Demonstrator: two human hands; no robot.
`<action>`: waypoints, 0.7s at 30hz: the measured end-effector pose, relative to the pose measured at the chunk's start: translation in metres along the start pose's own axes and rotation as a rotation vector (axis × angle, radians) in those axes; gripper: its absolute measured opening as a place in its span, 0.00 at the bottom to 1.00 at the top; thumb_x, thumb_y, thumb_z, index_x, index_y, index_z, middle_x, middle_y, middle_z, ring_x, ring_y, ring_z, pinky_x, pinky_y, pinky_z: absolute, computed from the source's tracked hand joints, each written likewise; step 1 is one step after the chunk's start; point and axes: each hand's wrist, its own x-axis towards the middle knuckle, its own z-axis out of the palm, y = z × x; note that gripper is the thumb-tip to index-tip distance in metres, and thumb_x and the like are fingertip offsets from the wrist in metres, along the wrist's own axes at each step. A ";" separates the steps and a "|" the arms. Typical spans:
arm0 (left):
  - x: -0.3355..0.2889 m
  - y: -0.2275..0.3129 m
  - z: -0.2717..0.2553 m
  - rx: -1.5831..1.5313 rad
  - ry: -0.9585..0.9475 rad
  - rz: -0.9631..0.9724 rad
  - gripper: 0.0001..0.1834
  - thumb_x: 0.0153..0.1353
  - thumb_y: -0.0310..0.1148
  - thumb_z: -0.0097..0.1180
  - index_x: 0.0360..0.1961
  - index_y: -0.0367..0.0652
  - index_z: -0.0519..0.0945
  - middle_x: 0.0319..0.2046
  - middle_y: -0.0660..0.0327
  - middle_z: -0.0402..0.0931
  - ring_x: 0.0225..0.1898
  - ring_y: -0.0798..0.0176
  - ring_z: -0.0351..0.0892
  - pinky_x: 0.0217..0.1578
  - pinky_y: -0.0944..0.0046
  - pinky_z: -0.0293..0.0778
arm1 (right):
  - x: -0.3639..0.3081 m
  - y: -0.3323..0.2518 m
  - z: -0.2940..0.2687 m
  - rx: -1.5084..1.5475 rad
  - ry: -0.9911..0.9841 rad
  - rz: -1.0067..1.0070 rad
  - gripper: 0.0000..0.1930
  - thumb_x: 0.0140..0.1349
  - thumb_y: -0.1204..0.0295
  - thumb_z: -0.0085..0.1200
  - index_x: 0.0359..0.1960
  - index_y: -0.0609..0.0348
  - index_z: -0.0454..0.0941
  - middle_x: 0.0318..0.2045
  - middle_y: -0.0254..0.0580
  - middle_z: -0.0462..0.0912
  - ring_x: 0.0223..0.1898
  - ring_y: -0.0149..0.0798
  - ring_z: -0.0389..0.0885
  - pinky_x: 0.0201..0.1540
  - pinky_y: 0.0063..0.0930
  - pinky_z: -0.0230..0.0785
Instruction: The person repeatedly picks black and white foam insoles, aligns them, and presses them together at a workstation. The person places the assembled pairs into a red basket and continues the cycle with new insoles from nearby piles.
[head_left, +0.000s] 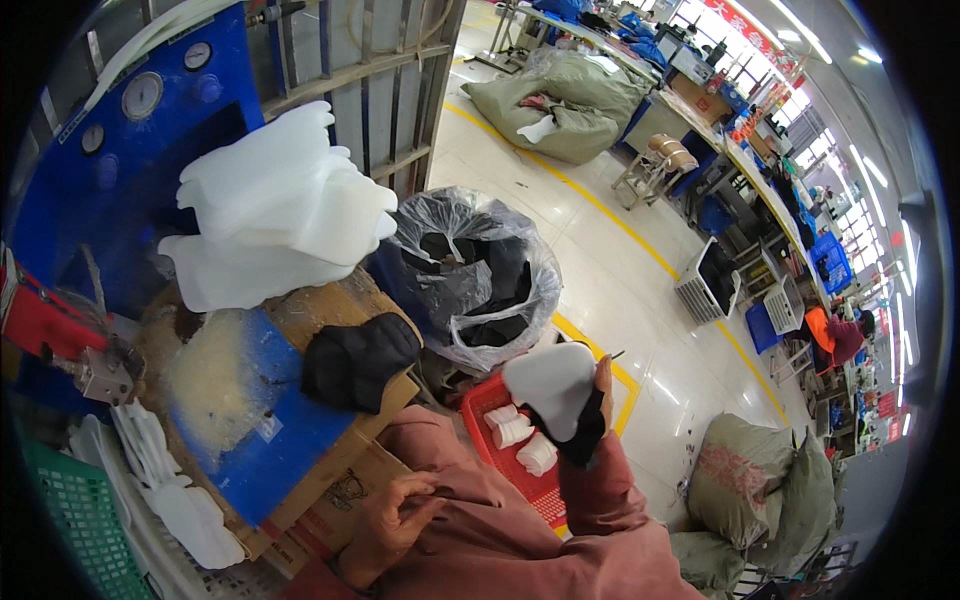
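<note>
As we look down through the head view, our right hand (604,392), between four and five o'clock, grips a white pad (555,385) by its right edge, probably so that the broad face stays flat and uncovered. Black cloth (586,440) hangs beneath the pad; whether the two are joined, we cannot tell. Our left hand (392,518), at seven o'clock, holds nothing that we can see: its fingers curl loosely above our lap (480,540). Near six o'clock, a red basket (476,420) bears white rolls (513,430), set close to us seemingly for easy reach. At eight o'clock, a black bundle (358,364) lies at the side of a blue board (240,470), perhaps to avoid the pale dust (213,375). Toward ten o'clock rests a white stack (280,210), its pieces overlapping unevenly, which should make single ones easy to lift. Near centre, a clear bag (546,290) surrounds black pieces (500,331), presumably to gather them.
</note>
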 end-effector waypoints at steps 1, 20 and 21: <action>-0.002 -0.003 -0.002 0.004 0.037 -0.022 0.16 0.63 0.26 0.70 0.49 0.37 0.78 0.46 0.51 0.87 0.45 0.52 0.90 0.44 0.59 0.85 | 0.002 -0.001 -0.028 0.037 0.012 -0.022 0.40 0.72 0.34 0.45 0.66 0.61 0.72 0.60 0.52 0.81 0.59 0.54 0.82 0.62 0.51 0.76; -0.005 -0.027 -0.009 0.061 0.046 -0.266 0.09 0.71 0.28 0.61 0.50 0.39 0.84 0.44 0.51 0.88 0.45 0.48 0.89 0.42 0.57 0.83 | 0.101 0.059 -0.008 -0.980 -0.191 -0.109 0.19 0.75 0.70 0.55 0.64 0.62 0.78 0.55 0.44 0.84 0.56 0.36 0.82 0.53 0.33 0.78; -0.007 -0.028 -0.011 0.085 0.057 -0.279 0.10 0.71 0.28 0.61 0.51 0.38 0.83 0.44 0.51 0.87 0.45 0.48 0.89 0.43 0.57 0.83 | 0.100 0.074 0.024 -1.162 -0.310 -0.187 0.21 0.72 0.71 0.58 0.65 0.62 0.77 0.59 0.47 0.82 0.61 0.39 0.80 0.58 0.32 0.76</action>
